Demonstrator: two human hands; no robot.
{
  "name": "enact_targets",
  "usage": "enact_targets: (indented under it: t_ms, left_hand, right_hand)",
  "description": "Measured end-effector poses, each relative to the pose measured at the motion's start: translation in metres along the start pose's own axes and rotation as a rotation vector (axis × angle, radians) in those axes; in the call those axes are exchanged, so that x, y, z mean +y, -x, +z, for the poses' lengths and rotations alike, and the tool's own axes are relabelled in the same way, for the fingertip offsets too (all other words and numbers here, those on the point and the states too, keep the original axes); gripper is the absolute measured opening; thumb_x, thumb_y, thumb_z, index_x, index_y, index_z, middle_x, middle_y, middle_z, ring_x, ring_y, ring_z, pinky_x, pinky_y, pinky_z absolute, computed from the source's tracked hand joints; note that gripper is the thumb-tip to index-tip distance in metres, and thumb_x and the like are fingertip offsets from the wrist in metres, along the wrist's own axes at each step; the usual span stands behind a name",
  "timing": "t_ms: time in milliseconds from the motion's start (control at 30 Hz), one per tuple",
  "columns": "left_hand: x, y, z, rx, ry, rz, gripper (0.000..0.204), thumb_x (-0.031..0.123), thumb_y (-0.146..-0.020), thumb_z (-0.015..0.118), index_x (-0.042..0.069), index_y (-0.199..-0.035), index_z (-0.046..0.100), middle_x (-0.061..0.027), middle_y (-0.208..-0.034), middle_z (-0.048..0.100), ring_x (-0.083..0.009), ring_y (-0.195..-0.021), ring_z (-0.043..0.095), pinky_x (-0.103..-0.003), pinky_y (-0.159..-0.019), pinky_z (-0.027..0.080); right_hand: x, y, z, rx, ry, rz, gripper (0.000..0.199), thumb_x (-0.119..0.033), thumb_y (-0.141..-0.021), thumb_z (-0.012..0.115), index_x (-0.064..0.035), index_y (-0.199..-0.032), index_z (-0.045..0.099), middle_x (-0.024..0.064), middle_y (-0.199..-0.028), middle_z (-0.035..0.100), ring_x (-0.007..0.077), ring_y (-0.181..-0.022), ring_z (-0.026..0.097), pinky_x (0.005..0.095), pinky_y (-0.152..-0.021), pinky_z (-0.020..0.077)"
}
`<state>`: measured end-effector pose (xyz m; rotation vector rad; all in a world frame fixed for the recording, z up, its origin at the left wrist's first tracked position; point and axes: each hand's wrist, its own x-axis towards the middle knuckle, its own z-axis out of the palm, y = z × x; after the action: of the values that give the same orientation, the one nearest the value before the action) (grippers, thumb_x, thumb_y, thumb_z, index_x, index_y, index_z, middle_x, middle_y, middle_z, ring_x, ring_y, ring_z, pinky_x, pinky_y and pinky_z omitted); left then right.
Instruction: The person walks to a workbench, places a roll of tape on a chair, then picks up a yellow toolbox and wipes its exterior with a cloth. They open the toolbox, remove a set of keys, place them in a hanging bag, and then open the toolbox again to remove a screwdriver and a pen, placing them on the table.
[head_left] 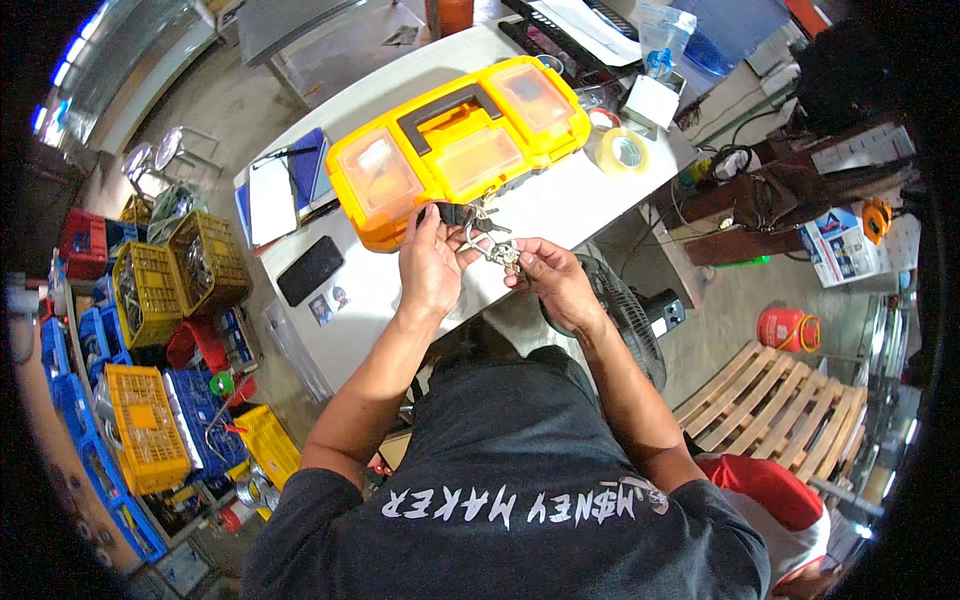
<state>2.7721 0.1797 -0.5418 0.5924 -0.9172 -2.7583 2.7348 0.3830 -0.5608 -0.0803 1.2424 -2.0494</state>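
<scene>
The bunch of keys (504, 256) hung between the two hands, just over the near edge of the worktop (560, 205). The right hand (553, 285) had its grip pinching the keys between thumb and forefinger; the left hand (432, 265) had its grip closed on the bunch's other end, by a black fob (457, 214), though the exact fingertip contact was hard to make out.

Taking the keys as the clock's centre, a yellow toolbox (378, 238) lay at eleven o'clock, shut, with pale, unclear contents under its left clear lid (375, 172). At one o'clock a clear plastic container (667, 28) held something blue, and between one and two sat a small white box (652, 103).

At nine o'clock a yellow crate (232, 283) carried greyish items too blurred to name. A second yellow crate (155, 440) and a blue crate (205, 425) stood at eight, and a red bucket (785, 328) between three and four.
</scene>
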Motion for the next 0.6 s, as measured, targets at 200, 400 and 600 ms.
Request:
enact_targets:
  t_ms: [200,400,600]
  left_hand:
    - [0.013,-0.005,0.006,-0.023,-0.002,-0.042,0.026,0.033,-0.110,0.049,0.009,-0.110,0.059,-0.0040,-0.093,0.067,-0.0181,-0.082,0.070,-0.039,-0.076,0.066]
    - [0.009,-0.012,0.009,-0.051,0.076,-0.085,0.024,0.033,-0.110,0.048,0.011,-0.108,0.059,-0.0022,-0.093,0.066,-0.0168,-0.081,0.069,-0.040,-0.076,0.066]
    - [0.004,-0.011,0.012,-0.298,-0.095,0.025,0.020,0.029,-0.110,0.050,0.010,-0.111,0.057,-0.0106,-0.105,0.071,-0.0194,-0.098,0.071,-0.038,-0.078,0.063]
  right_hand:
    - [-0.009,-0.004,0.005,0.016,-0.052,-0.003,0.028,-0.014,-0.104,0.064,-0.0030,-0.130,0.061,0.0071,-0.112,0.070,0.0183,-0.093,0.070,0.0357,-0.089,0.0584]
    - [-0.013,-0.015,0.005,0.012,-0.110,-0.020,0.030,-0.002,-0.097,0.069,-0.0024,-0.126,0.061,0.0092,-0.109,0.071,0.0201,-0.095,0.072,0.0363,-0.091,0.0597]
    - [-0.014,-0.025,-0.003,0.172,-0.106,-0.144,0.033,0.005,-0.094,0.069,-0.0041,-0.124,0.060,0.0100,-0.106,0.071,0.0217,-0.096,0.071,0.0382,-0.090,0.0603]
